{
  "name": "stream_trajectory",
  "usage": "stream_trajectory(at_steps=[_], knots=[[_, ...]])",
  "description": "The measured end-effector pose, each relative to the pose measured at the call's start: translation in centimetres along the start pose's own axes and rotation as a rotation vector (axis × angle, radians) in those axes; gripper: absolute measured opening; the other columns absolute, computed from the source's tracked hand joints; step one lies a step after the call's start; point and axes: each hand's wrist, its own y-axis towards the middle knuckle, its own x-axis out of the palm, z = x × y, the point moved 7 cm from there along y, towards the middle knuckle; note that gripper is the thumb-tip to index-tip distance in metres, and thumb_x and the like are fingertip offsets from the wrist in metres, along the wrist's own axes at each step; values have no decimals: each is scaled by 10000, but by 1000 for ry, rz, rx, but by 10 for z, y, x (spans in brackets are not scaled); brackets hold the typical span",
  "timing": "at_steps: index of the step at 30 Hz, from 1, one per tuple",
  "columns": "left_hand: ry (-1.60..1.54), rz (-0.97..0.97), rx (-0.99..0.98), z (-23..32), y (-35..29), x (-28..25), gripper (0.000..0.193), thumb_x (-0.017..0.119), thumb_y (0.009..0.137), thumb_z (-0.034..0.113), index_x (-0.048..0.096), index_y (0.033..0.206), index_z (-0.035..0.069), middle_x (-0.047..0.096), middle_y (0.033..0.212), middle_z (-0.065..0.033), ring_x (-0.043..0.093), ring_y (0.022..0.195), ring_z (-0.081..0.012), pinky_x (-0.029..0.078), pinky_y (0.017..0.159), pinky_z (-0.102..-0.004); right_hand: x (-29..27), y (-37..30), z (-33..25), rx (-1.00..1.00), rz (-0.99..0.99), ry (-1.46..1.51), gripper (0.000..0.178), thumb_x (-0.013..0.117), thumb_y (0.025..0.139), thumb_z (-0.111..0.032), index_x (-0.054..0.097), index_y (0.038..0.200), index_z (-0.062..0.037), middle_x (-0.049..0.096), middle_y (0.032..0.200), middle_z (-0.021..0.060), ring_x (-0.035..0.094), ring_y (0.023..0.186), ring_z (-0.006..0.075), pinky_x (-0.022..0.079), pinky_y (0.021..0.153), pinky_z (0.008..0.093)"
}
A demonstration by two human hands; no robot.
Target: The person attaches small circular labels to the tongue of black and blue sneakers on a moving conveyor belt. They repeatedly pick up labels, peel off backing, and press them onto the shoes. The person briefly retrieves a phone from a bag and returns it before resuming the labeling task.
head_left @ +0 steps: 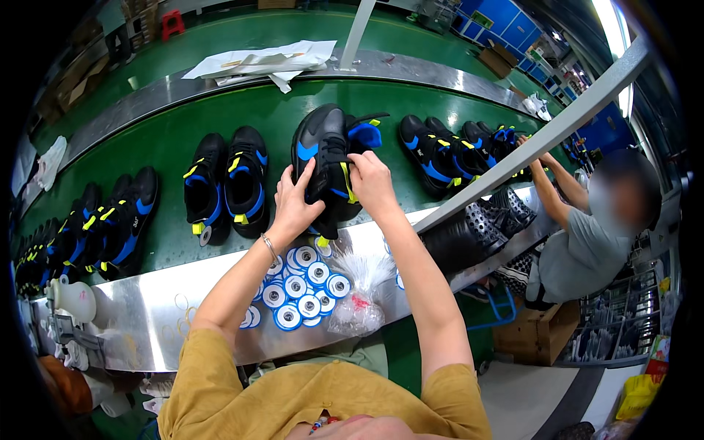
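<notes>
On the green belt (286,110) in front of me a black sneaker (323,141) with blue side marks and yellow trim is tilted up, toe pointing away. My left hand (295,205) grips its left side near the heel, thumb and fingers spread around it. The fingers of my right hand (372,183) pinch the collar on the right side, beside a yellow strip; the exact spot is partly hidden. Just behind it sits its mate, a black sneaker with a blue lining (364,136), mostly covered. Below my hands lie several round blue-and-white tags (295,286) on the metal ledge.
Pairs of matching sneakers (246,176) line the belt on both sides. A clear plastic bag (359,293) and rubber bands (183,312) lie on the ledge (139,301). A grey metal post (543,136) slants across the right, where a co-worker (587,242) reaches to the belt.
</notes>
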Motion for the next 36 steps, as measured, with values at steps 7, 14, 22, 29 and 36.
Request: stream_trajectory(at_steps=[7, 14, 22, 29, 36], knots=[[96, 27, 32, 9, -5, -5, 863, 712, 643, 182, 370, 1428, 285, 297, 1390, -277, 339, 1249, -443, 320, 1019, -475, 6, -14, -26, -205, -134, -122, 386, 568, 745, 33, 607, 1125, -22, 547, 914, 148, 576, 868, 311, 507, 745, 396], [-123, 106, 14, -12, -10, -8, 963, 810, 629, 239, 289, 1420, 66, 344, 1395, -207, 345, 1289, -385, 317, 1035, -472, 16, -22, -40, -366, -193, -270, 487, 563, 734, 17, 583, 1214, -56, 543, 948, 149, 559, 901, 298, 525, 737, 362], [-87, 66, 76, -8, -19, -15, 757, 740, 744, 259, 386, 1408, 175, 307, 1426, -259, 350, 1291, -424, 321, 1038, -471, 20, -20, -54, -489, -221, -393, 499, 588, 723, -29, 566, 1221, -12, 540, 943, 132, 544, 862, 263, 525, 717, 319], [25, 122, 104, -9, -25, -17, 679, 675, 800, 204, 386, 1407, 112, 326, 1393, -311, 364, 1266, -455, 333, 1034, -476, 30, -17, -59, -502, -214, -406, 492, 599, 719, -50, 572, 1208, 3, 543, 945, 136, 542, 870, 261, 515, 740, 304], [58, 178, 114, -11, -29, -19, 642, 662, 798, 160, 412, 1384, 75, 364, 1368, -318, 376, 1255, -466, 332, 1046, -470, 34, -16, -61, -474, -227, -294, 574, 562, 719, 38, 564, 1261, -151, 545, 986, 174, 534, 905, 313, 521, 755, 365]])
